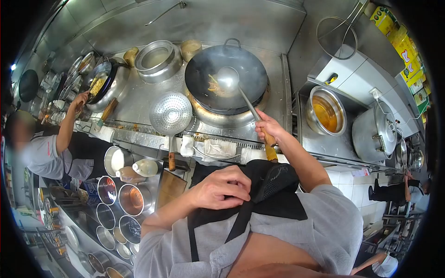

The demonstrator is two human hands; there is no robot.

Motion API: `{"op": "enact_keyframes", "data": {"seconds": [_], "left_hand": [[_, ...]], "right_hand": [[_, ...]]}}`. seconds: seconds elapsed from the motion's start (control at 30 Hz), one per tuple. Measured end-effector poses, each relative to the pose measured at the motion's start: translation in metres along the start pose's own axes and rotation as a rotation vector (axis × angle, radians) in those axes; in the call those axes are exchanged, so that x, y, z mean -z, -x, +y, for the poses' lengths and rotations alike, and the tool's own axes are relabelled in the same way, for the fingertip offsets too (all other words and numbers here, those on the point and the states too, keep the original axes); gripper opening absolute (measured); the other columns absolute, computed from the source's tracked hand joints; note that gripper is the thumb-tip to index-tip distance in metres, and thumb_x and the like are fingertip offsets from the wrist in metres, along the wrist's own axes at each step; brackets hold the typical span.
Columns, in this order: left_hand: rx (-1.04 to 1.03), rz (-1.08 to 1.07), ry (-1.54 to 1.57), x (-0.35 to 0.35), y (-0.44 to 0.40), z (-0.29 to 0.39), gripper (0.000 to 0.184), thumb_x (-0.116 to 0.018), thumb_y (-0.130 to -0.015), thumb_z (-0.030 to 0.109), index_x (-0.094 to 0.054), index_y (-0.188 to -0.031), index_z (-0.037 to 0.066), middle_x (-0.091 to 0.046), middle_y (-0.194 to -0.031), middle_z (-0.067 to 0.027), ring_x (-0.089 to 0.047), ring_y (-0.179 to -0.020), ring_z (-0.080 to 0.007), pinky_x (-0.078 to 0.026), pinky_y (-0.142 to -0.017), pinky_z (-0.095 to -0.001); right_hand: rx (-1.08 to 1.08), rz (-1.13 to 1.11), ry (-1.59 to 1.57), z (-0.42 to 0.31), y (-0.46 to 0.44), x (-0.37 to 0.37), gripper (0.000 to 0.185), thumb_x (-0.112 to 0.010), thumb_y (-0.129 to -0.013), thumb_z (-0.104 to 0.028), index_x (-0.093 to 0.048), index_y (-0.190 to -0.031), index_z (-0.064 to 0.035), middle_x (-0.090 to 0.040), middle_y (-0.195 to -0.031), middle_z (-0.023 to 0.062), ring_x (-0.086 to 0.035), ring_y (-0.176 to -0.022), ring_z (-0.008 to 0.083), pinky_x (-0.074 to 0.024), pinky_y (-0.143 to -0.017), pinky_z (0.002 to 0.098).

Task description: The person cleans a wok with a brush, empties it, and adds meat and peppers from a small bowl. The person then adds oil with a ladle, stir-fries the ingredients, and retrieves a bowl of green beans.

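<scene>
Head view: a busy steel kitchen seen through a round, warped lens. On the steel surface [134, 104], a perforated skimmer [170, 112] lies left of the wok, its wooden handle jutting over the front edge. White cloths [218, 149] line that edge, between the person's body and the wok. Behind the skimmer stands a wide metal pot [172, 69]; to the right are a basin [340, 106] of amber liquid and a big lidded pot [366, 136]. At far left, a co-worker [46, 155] in a grey shirt reaches toward another pan; open pots of sauce crowd the lower left.

The wok [199, 69] is dark, round and deep, with a loop handle at the back, sitting on a metal ring; pale strips of food [213, 88] lie inside under faint haze. The ladle [250, 105] has a shiny round bowl, a long metal shaft and a wooden grip.

The right hand [269, 129] is closed around the ladle's handle, its bowl in the wok beside the food. The left hand [225, 187] rests against the black apron [208, 220], fingers loosely curled; whether it grips the fabric cannot be told.
</scene>
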State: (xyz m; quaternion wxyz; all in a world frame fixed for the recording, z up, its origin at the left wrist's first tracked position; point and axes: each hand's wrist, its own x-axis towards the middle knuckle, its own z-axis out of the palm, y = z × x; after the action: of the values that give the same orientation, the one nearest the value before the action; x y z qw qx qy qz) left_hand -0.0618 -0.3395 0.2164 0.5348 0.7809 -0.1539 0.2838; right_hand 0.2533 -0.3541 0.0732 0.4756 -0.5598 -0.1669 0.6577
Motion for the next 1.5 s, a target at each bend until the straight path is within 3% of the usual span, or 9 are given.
{"op": "enact_keyframes", "data": {"seconds": [0.2,0.43,0.57,0.67,0.9,0.97,1.1,1.37,1.5], "left_hand": [[-0.009,-0.059,-0.013,0.008,0.002,0.01,0.008,-0.072,-0.078,0.002,-0.071,-0.086,0.004,-0.066,-0.095,-0.008,-0.062,-0.084,-0.025,-0.048,-0.074,-0.038],[-0.186,0.103,0.17,0.055,0.013,0.063,0.018,-0.066,-0.086,0.015,-0.07,-0.076,0.0,-0.068,-0.089,-0.0149,-0.061,-0.076,-0.0286,-0.048,-0.063,-0.037],[-0.389,-0.511,0.299,0.101,-0.009,0.087,0.026,-0.054,-0.097,0.015,-0.072,-0.085,0.001,-0.067,-0.097,-0.0157,-0.061,-0.074,-0.028,-0.045,-0.059,-0.0346],[-0.327,-0.601,0.283,0.103,-0.01,0.084,0.025,-0.056,-0.099,0.02,-0.072,-0.092,0.002,-0.066,-0.1,-0.0133,-0.062,-0.077,-0.0263,-0.046,-0.062,-0.0352],[-0.309,-0.183,0.424,0.111,0.028,0.028,0.025,-0.073,-0.089,0.028,-0.074,-0.093,0.004,-0.069,-0.096,-0.0089,-0.063,-0.078,-0.0227,-0.047,-0.064,-0.0348],[-0.029,0.232,0.415,0.103,0.047,0.008,0.025,-0.07,-0.09,0.025,-0.072,-0.1,0.001,-0.069,-0.094,-0.0103,-0.063,-0.082,-0.0221,-0.048,-0.068,-0.0333],[0.65,0.53,0.161,0.109,0.044,-0.091,0.028,-0.064,-0.092,0.017,-0.067,-0.112,-0.002,-0.071,-0.1,-0.011,-0.064,-0.093,-0.02,-0.049,-0.08,-0.0299],[0.562,0.139,-0.791,0.062,0.026,-0.249,0.061,-0.067,-0.089,0.023,-0.045,-0.142,0.005,-0.041,-0.15,-0.0181,-0.041,-0.138,-0.0348,-0.037,-0.111,-0.0454],[0.887,-0.132,-0.973,0.049,0.014,-0.26,0.075,-0.069,-0.086,0.025,-0.033,-0.149,0.007,-0.025,-0.159,-0.0153,-0.023,-0.147,-0.0367,-0.029,-0.114,-0.0567]], "right_hand": [[0.023,0.023,0.097,-0.011,-0.015,-0.011,0.082,-0.051,-0.092,-0.004,-0.012,-0.157,-0.0355,-0.05,-0.071,0.004,-0.045,-0.05,0.0131,-0.04,-0.046,0.0295],[0.029,-0.043,0.075,-0.016,-0.011,-0.018,0.083,-0.053,-0.093,-0.007,-0.009,-0.157,-0.0371,-0.051,-0.072,0.0023,-0.046,-0.049,0.011,-0.0409,-0.044,0.0277],[-0.032,-0.016,0.015,-0.003,-0.012,-0.017,0.082,-0.053,-0.093,-0.007,-0.01,-0.157,-0.0372,-0.049,-0.071,0.0015,-0.045,-0.05,0.0109,-0.0395,-0.045,0.0262],[0.035,-0.023,0.012,0.003,-0.009,-0.018,0.079,-0.051,-0.095,-0.005,-0.013,-0.157,-0.0371,-0.05,-0.072,0.0035,-0.044,-0.051,0.0129,-0.0402,-0.048,0.0298],[0.037,0.024,0.143,0.001,0.007,-0.019,0.079,-0.049,-0.094,-0.004,-0.013,-0.157,-0.0368,-0.05,-0.072,0.0025,-0.044,-0.05,0.0121,-0.0403,-0.047,0.0292],[0.057,0.003,0.03,0.003,0.014,-0.016,0.079,-0.049,-0.094,-0.004,-0.013,-0.157,-0.0355,-0.049,-0.071,0.0019,-0.045,-0.05,0.0111,-0.0408,-0.046,0.0284],[0.048,0.022,-0.005,0.009,0.002,0.001,0.079,-0.049,-0.093,-0.003,-0.014,-0.157,-0.0337,-0.049,-0.071,0.0015,-0.045,-0.05,0.0104,-0.0409,-0.045,0.0272],[0.098,0.137,0.062,0.003,0.004,0.004,0.083,-0.051,-0.089,-0.002,-0.015,-0.157,-0.0322,-0.048,-0.069,0.0019,-0.045,-0.049,0.0113,-0.0394,-0.044,0.0266],[0.182,0.068,-0.039,0.01,-0.01,0.007,0.084,-0.052,-0.09,-0.002,-0.014,-0.158,-0.0318,-0.048,-0.069,0.0023,-0.044,-0.049,0.012,-0.0395,-0.045,0.0274]]}}
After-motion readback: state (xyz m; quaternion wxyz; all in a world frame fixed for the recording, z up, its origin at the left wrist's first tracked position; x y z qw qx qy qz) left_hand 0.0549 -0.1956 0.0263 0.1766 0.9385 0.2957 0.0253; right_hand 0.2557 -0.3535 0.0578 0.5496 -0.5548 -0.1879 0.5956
